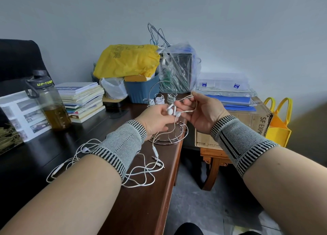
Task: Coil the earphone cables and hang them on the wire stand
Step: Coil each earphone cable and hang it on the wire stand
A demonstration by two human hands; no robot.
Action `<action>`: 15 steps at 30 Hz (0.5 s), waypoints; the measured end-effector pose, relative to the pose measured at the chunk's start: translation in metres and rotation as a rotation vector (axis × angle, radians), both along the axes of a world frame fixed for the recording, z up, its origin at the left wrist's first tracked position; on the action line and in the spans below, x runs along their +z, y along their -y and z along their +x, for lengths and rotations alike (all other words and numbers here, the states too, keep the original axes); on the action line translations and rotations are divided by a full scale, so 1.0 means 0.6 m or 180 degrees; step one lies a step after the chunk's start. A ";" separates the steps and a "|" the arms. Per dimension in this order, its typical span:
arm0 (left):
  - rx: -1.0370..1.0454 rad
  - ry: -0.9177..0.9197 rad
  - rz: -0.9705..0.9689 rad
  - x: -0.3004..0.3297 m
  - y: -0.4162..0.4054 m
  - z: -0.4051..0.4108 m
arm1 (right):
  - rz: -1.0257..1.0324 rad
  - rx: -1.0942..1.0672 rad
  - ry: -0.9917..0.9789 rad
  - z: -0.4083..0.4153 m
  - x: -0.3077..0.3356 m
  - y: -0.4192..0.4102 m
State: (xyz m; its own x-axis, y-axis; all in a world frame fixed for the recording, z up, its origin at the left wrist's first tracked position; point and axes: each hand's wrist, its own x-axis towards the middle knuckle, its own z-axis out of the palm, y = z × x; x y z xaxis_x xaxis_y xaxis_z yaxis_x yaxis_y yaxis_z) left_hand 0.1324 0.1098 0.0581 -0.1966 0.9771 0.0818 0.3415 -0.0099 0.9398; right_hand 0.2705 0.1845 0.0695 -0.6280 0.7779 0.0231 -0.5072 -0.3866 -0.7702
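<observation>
Near the desk's [141, 199] right edge, the left hand [155, 119] pinches two white earbuds [173, 111], and the right hand [203, 111] grips their cable [187, 97], which trails down over the wire stand [168, 134], where coiled earphones [159, 100] hang. Loose earphone cables [141, 171] lie by the front edge. A water bottle [47, 100] marked "UP-TE…" holds amber liquid. At the back, a blue bin [143, 91] holds boxes under a yellow bag [127, 61]. Beside the desk stands a cardboard box [247, 121] printed "SF EXPR…".
</observation>
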 end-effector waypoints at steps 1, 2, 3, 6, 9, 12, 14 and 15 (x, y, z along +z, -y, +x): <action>0.0045 -0.0227 0.0185 0.002 -0.001 -0.002 | -0.0023 -0.0039 -0.0020 -0.001 -0.002 -0.002; 0.0048 -0.0400 0.0356 0.005 -0.001 -0.003 | -0.0067 -0.0076 -0.0044 -0.003 -0.003 -0.003; 0.0053 -0.0521 0.0481 0.007 0.000 -0.003 | -0.0101 -0.0120 -0.0046 -0.004 -0.004 -0.004; 0.0371 -0.0618 0.0656 0.012 -0.001 -0.008 | -0.0013 -0.0246 0.0171 -0.007 -0.007 -0.004; 0.0443 -0.0092 0.0431 0.017 -0.003 -0.007 | 0.0160 -0.0282 0.0360 -0.006 -0.009 -0.001; 0.0192 -0.0021 0.0167 0.019 -0.003 -0.006 | 0.0259 -0.0179 0.0429 -0.003 -0.009 0.002; 0.0138 -0.0417 0.0140 0.018 -0.001 -0.003 | 0.0336 -0.0099 0.0467 -0.001 -0.009 0.003; 0.0181 -0.0594 0.0133 0.018 -0.002 -0.003 | 0.0384 -0.0066 0.0492 0.000 -0.009 0.003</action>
